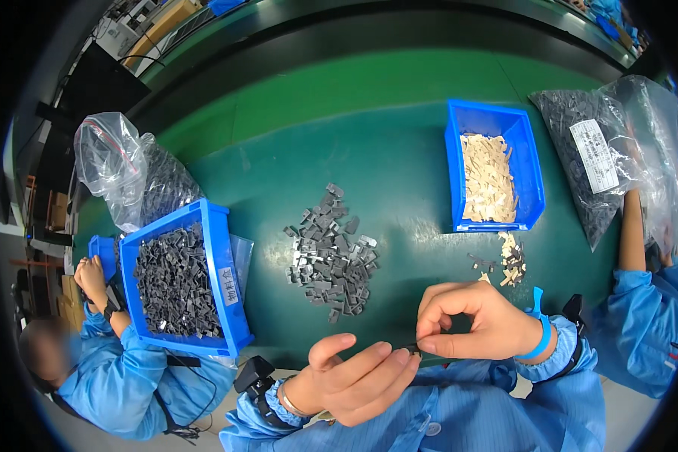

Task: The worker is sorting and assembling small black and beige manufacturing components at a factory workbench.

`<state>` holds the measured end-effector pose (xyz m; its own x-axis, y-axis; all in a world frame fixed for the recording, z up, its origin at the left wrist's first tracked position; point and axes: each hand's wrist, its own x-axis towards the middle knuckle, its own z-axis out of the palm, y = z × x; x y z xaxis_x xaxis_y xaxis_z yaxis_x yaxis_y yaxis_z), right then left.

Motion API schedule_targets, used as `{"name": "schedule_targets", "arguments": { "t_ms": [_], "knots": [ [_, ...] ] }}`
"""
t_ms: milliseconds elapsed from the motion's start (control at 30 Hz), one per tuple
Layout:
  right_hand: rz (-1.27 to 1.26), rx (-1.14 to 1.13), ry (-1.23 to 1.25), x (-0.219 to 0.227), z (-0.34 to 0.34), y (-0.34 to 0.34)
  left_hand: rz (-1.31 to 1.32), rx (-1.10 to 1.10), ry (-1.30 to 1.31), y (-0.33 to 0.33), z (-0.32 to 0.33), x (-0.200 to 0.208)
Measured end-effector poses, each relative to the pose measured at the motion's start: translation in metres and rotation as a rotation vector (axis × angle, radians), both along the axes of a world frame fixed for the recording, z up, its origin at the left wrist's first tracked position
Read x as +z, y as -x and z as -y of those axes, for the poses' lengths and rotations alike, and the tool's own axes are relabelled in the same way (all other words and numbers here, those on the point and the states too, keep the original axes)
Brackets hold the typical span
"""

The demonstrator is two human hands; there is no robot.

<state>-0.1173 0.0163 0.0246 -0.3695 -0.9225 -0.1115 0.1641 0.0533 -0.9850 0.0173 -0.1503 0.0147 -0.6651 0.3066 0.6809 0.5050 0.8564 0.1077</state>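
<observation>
My right grip (476, 318) pinches the dark part (411, 349) over the near edge of the tabletop (399, 181). My left grip (365, 380) meets it; whether clamped, I cannot tell. Expect light, stiff, probably smooth material: hold by the ends.

Both hands are held near each other at the near edge of the tabletop (279, 166), with the sleeved forearms (569, 350) angled inward. The left hand (358, 384) is stretched toward the right, its fingers laid side by side and gently bent, while its thumb (337, 344) is raised apart from them. On the right hand (486, 320), thumb and forefinger are curved into a loop and pinched at the tips, the remaining fingers being kept bent behind
</observation>
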Motion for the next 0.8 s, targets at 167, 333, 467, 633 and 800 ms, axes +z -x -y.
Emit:
{"name": "schedule_targets", "arguments": {
  "t_ms": [167,333,467,633,800],
  "knots": [
    [-0.017,-0.008,-0.069,0.0,-0.007,0.0,0.023,-0.018,0.042,0.004,-0.002,0.0],
    [-0.126,-0.212,-0.12,-0.001,-0.007,-0.008,0.048,0.162,-0.002,0.023,-0.003,-0.001],
    [-0.063,-0.656,0.04,-0.01,-0.011,-0.005,0.259,0.265,-0.082,0.038,0.013,-0.002],
    [-0.025,-0.724,0.155,-0.024,-0.024,-0.013,0.3,0.542,-0.081,0.057,0.03,-0.004],
    [-0.092,-0.78,0.187,-0.034,-0.034,-0.019,0.418,0.62,-0.072,0.066,0.027,-0.01]
  ]
}}
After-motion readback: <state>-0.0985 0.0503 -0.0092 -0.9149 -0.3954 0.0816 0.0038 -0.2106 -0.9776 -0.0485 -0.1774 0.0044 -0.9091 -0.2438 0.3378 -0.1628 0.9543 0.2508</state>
